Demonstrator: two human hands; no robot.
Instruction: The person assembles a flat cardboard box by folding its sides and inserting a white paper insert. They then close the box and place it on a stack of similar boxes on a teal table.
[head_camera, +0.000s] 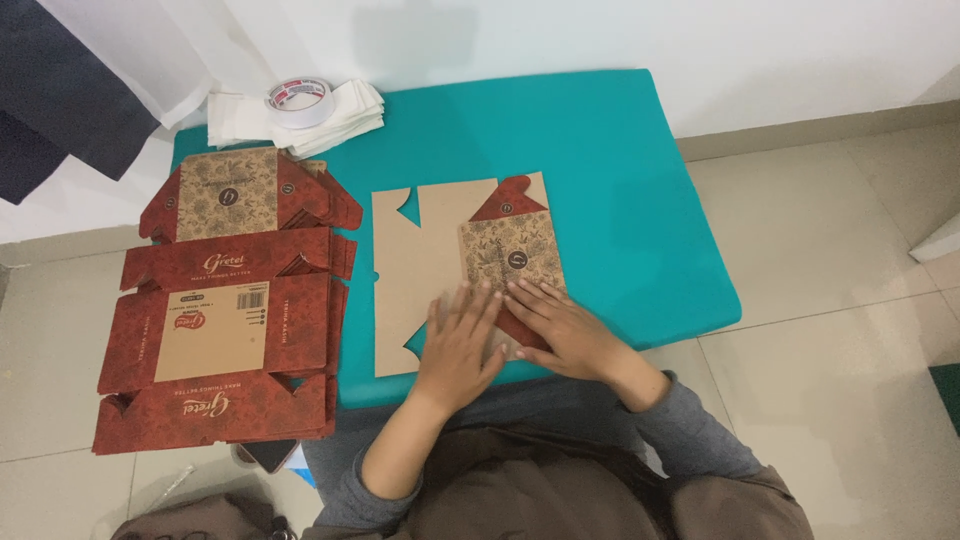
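Flat brown cardboard box blank with red floral print (460, 270) is lying on the teal padded bench (620, 180), partly folded over. Both my hands are spread flat, pressing it down: left hand (458, 340), right hand (562, 328), gripping nothing. It looks light, stiff-ish and creasable; I'd grab the edges. Stack of red blanks (225, 320) sits left.

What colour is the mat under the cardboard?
Teal; the mat shows best in the head view.
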